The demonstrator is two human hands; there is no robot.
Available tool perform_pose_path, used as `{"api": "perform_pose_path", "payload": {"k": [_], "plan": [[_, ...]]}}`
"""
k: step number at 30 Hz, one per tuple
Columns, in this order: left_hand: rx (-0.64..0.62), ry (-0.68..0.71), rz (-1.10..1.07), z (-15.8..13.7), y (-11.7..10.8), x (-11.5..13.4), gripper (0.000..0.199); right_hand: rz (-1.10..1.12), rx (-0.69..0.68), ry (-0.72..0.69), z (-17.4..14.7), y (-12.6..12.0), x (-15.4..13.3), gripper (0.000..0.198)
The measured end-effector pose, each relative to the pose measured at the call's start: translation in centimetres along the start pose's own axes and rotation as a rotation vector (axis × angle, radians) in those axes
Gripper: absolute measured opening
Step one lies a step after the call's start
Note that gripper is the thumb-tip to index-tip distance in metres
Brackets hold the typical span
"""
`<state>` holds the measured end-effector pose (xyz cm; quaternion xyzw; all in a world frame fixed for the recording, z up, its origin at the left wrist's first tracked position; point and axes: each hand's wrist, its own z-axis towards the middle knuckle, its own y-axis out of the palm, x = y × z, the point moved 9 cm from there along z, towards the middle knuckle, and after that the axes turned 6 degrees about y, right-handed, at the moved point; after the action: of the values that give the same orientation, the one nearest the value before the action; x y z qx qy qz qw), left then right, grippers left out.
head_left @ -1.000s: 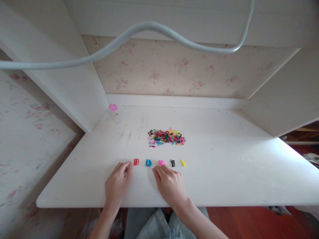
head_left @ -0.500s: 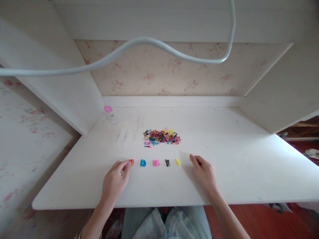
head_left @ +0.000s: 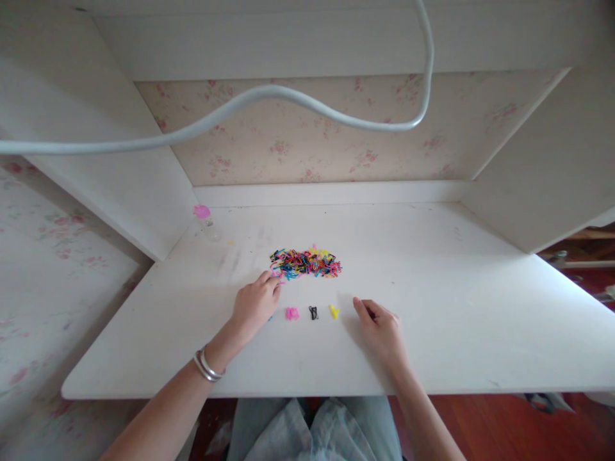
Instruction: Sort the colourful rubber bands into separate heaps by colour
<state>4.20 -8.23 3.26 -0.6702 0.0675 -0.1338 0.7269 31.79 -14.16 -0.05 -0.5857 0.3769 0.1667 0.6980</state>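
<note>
A heap of small multicoloured rubber bands (head_left: 307, 262) lies mid-table. My left hand (head_left: 257, 299), a silver bangle on its wrist, reaches to the heap's near left edge. Its fingers are bent together against the loose bands there; what they pinch is hidden. In front of the heap runs a row of small groups: pink bands (head_left: 291, 314), black bands (head_left: 314, 312) and yellow bands (head_left: 334, 312). Only a sliver of blue bands (head_left: 270, 317) shows beside my left hand, which covers the row's left end. My right hand (head_left: 382, 326) rests closed right of the yellow group, its fingertips pinched together; any content is too small to see.
A clear container with a pink top (head_left: 202, 212) lies at the table's back left. A tiny yellow piece (head_left: 231, 242) is near it. A white cable (head_left: 269, 93) hangs across the upper view. White side panels (head_left: 538, 160) flank the white table (head_left: 456, 333).
My left hand has left the red bands and moved forward and right to the heap, now hiding the row's left end. My right hand keeps its closed pose. The view has shifted slightly.
</note>
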Motion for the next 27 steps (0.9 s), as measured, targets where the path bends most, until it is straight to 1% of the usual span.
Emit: {"api": "perform_pose_path", "payload": {"k": [7,14,18,22,27], "plan": [[-0.048,-0.015,0.028,1.1,0.8,-0.6,0.032,0.013,-0.006,-0.020,0.1,0.3,0.1,0.053],[-0.071,-0.024,0.030,1.0,0.9,-0.4,0.036,0.026,-0.012,-0.017,0.2,0.4,0.2,0.049],[-0.054,-0.040,0.029,0.5,0.4,-0.4,0.037,0.026,-0.015,-0.014,0.0,0.3,0.1,0.048],[-0.002,-0.065,0.007,-0.4,-0.6,-0.3,0.034,0.026,-0.026,-0.009,0.0,0.4,0.1,0.048],[0.044,-0.083,-0.040,-2.4,-1.5,0.7,0.030,0.015,-0.034,-0.008,0.0,0.5,0.1,0.047]]}}
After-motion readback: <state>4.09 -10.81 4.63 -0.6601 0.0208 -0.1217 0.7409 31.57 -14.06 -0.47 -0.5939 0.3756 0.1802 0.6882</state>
